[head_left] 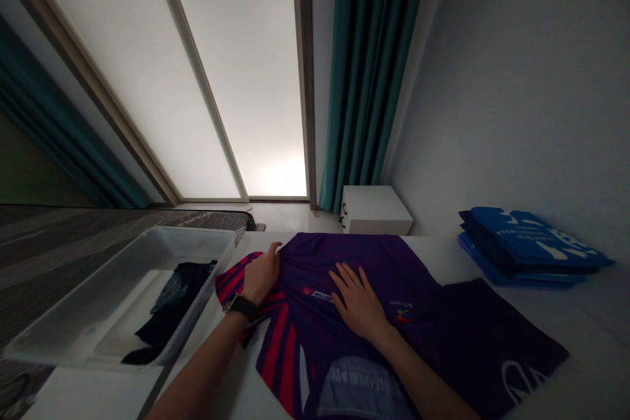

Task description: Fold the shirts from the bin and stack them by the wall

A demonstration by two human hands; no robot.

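A purple jersey [374, 256] with red-striped sleeves and small printed logos lies spread on the white table. My left hand [262, 273], a dark watch on its wrist, is closed on the jersey at its left side, by a striped sleeve; creases run out from that spot. Flat on the middle of the jersey rests my right hand [358, 305], fingers stretched out beside a white logo. A dark navy garment [492, 335] with a white print lies at the jersey's right; whether it is a separate piece I cannot tell.
A clear plastic bin [197, 236] holding dark clothes [170, 308] stands at the left. Blue folded bags or garments [531, 243] are stacked on the table [445, 246] at the right, by the wall. Behind the table are a white cabinet [377, 203] and teal curtains [374, 79].
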